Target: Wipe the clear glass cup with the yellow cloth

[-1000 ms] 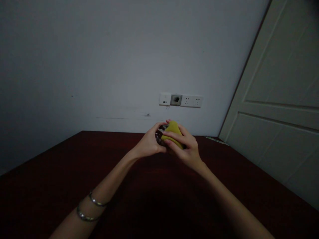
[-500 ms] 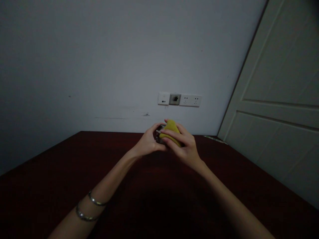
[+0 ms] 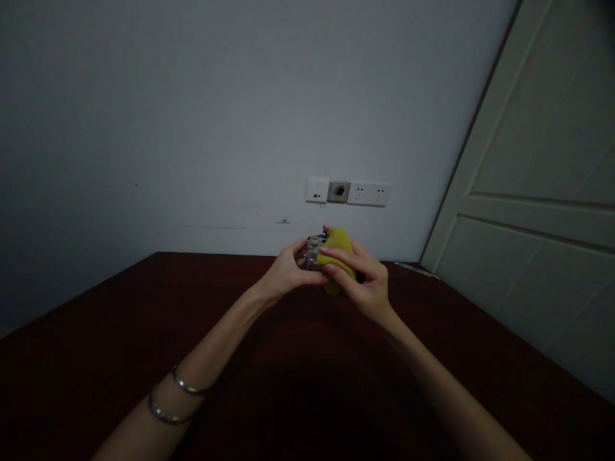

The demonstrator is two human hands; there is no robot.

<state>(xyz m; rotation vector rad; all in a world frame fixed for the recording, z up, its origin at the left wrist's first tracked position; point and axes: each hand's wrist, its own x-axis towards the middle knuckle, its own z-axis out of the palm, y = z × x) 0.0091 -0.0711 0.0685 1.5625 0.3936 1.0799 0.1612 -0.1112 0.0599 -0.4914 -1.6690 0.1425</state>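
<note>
My left hand (image 3: pixel 287 269) is closed around a small clear glass-like object (image 3: pixel 313 251) with a shiny, faceted-looking surface; its exact kind is hard to make out. My right hand (image 3: pixel 368 276) grips a folded yellow cloth (image 3: pixel 340 241), pressed against the right side of the clear object. The cloth covers part of that object, and my left fingers hide its far side. Both hands are raised over the dark red table. Two silver bangles (image 3: pixel 168 417) circle my left forearm.
The dark red tabletop (image 3: pixel 144 314) runs back to a pale wall (image 3: pixel 230 115). Wall sockets (image 3: pixel 368 193) sit just beyond my hands. A panelled white door (image 3: pixel 538 211) slants along the right, and a thin flat strip (image 3: pixel 416 269) lies at the table's back right corner.
My right hand and the yellow cloth have shifted slightly right, uncovering more of the clear object. The cloth's lower part now hangs below my right fingers. My left hand keeps its hold.
</note>
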